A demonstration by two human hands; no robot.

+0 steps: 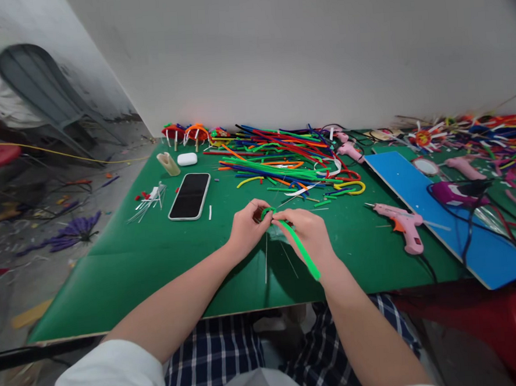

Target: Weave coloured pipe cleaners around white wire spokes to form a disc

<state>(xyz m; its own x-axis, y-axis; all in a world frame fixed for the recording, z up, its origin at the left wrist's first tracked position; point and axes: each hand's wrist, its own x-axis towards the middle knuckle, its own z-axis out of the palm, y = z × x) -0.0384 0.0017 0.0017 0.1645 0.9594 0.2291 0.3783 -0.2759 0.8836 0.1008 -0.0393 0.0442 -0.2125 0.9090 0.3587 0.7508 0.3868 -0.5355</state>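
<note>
Above the front middle of the green table my two hands meet. My left hand point(248, 227) is closed, pinching a small coil of green pipe cleaner with a dark part in it. My right hand point(309, 229) pinches the green pipe cleaner point(303, 250) close to the coil, and its free length hangs down over the palm toward the wrist. Thin wires point(267, 259) stick out below and beyond the fingers; how they join the coil is hidden. A black-screened phone point(190, 196) lies left of my left hand. Right of my right hand rests a pink glue gun point(400, 222).
Many coloured pipe cleaners point(277, 157) are heaped at the back of the green table point(136, 282). A blue board point(443, 216) lies at right, with a purple tool point(459, 194) and cables on it. Left stand a beige holder point(167, 164), a white case point(186, 159) and white strips point(151, 204).
</note>
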